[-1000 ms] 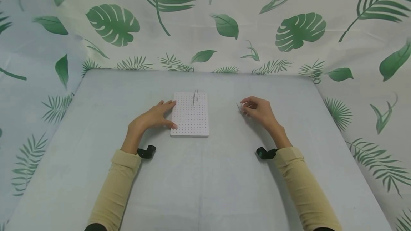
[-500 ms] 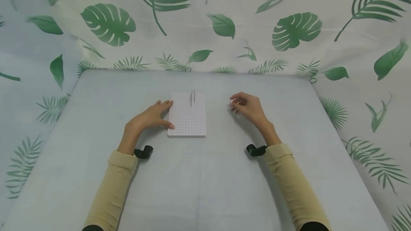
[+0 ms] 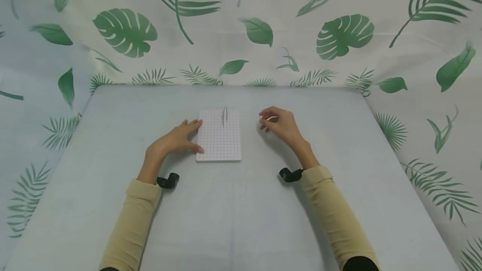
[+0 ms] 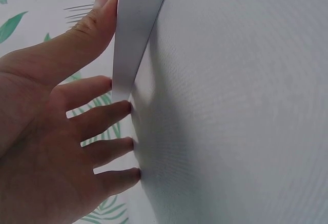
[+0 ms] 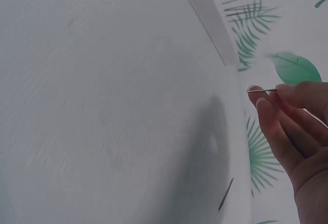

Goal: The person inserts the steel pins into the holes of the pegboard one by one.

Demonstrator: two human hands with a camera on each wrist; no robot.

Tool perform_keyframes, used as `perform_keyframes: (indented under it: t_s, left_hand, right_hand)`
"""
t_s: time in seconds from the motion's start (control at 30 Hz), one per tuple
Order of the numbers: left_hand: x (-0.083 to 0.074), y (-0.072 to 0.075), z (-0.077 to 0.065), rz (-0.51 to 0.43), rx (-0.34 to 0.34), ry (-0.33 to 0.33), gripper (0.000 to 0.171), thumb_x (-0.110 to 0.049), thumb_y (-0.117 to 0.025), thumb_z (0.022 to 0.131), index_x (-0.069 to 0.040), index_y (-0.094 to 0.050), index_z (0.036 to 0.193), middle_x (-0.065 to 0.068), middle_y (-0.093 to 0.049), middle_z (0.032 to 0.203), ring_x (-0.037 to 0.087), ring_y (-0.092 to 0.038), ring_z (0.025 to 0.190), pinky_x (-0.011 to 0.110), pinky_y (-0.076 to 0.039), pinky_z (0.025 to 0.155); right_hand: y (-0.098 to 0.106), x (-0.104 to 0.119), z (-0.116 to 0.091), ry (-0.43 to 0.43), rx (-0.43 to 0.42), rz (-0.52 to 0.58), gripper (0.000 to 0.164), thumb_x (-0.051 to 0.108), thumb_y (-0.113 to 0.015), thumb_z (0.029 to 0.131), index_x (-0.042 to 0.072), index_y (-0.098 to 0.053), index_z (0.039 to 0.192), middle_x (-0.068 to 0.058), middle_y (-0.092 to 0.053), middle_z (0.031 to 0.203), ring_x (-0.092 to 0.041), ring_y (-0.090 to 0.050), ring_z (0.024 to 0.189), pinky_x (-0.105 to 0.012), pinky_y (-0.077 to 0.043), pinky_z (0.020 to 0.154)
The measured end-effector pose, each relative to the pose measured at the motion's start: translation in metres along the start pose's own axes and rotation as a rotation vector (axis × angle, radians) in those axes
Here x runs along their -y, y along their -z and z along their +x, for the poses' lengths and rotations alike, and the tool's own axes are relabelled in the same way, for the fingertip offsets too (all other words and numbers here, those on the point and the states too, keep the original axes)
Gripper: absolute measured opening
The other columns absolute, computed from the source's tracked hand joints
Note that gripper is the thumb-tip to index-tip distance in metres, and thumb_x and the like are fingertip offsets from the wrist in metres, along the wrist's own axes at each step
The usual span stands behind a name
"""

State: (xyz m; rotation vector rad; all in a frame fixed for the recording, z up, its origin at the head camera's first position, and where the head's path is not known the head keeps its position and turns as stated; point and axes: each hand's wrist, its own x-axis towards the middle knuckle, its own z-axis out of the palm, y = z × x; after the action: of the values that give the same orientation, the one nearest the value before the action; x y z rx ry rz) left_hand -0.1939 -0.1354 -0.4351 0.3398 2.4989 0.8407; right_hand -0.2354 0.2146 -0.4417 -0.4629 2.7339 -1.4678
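A white pegboard (image 3: 218, 147) with rows of small holes lies on the table. Several thin metal pins (image 3: 226, 114) stand upright near its far end. My left hand (image 3: 177, 139) rests at the board's left edge, thumb on the near corner and fingers spread; the left wrist view shows the fingers (image 4: 105, 124) nearly straight, some reaching past the board's far end. Right of the board, my right hand (image 3: 280, 124) pinches one thin metal pin (image 5: 262, 90) between thumb and fingertips, held upright above the table.
Another thin pin (image 5: 226, 194) lies on the table below the right hand. The table's pale cover (image 3: 233, 204) extends around the board. Behind and beside it hangs leaf-print cloth (image 3: 211, 53). Each wrist carries a black camera (image 3: 290, 175).
My right hand has moved left toward the board, and the pin in its fingertips has turned from slanted to upright. The left hand stays on the board's edge; the head view has shifted slightly.
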Motion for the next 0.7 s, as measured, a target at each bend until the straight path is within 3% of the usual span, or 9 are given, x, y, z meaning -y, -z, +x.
perform_keyframes:
  t_s: [0.7]
  left_hand:
    - [0.001, 0.001, -0.001, -0.008, 0.000, 0.010, 0.102, -0.032, -0.083, 0.087, -0.009, -0.021, 0.165, 0.016, -0.014, 0.172, 0.040, 0.001, 0.160, 0.063, -0.006, 0.127]
  right_hand:
    - [-0.033, 0.021, 0.015, 0.022, 0.017, 0.015, 0.020, 0.003, -0.077, 0.091, 0.002, -0.069, 0.109, -0.015, -0.077, 0.099, -0.027, -0.078, 0.081, -0.029, -0.062, 0.067]
